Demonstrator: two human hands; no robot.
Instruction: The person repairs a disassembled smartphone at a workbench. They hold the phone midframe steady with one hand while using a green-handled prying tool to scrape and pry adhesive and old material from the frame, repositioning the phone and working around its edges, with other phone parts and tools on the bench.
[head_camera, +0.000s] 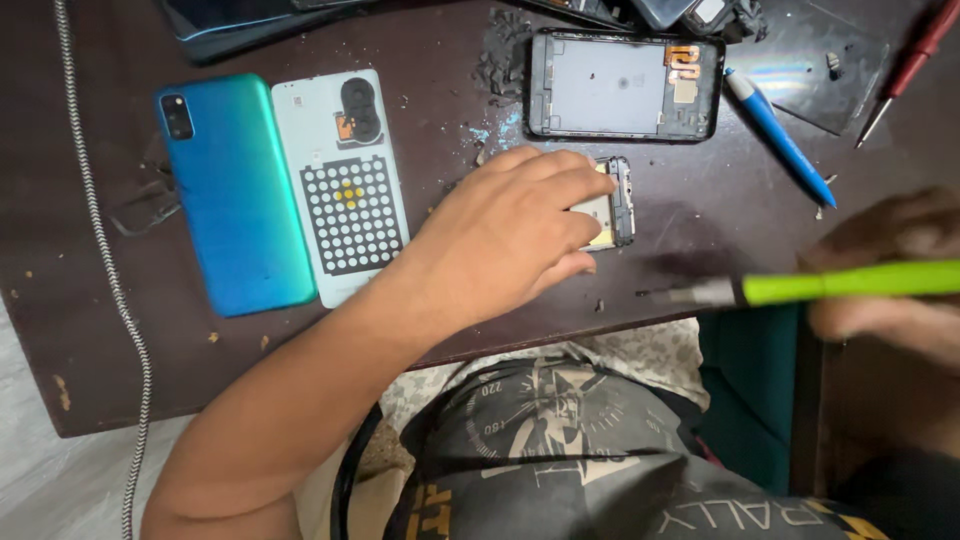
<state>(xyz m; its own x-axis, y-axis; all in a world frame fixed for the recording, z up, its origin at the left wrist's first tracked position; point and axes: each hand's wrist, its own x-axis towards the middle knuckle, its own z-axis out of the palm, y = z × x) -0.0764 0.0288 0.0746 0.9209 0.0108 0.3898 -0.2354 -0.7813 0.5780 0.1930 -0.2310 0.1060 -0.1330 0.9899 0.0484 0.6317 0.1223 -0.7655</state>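
A view from above onto a dark brown worktable (90, 350) where a phone lies taken apart. The person's left hand (510, 235) rests palm down near the middle of the table, fingers curled and pinching a small metal-framed phone part (612, 205) against the surface. The right hand (890, 275), blurred at the right edge, is closed around a tool with a bright green handle (850, 283) and a thin metal tip pointing left toward the part, near it but not touching; it looks like a small screwdriver, though the blur makes that uncertain.

The disassembly appears well advanced. A blue back cover (235, 195) and a white inner panel with a dotted grid (345, 185) lie side by side at the left, already removed. A bare phone frame (625, 85) sits above the hands, with dark crumbs of debris beside it. A blue pen (780, 135) and a red-handled tool (905, 70) lie at the upper right. Work on the small held part seems to remain.
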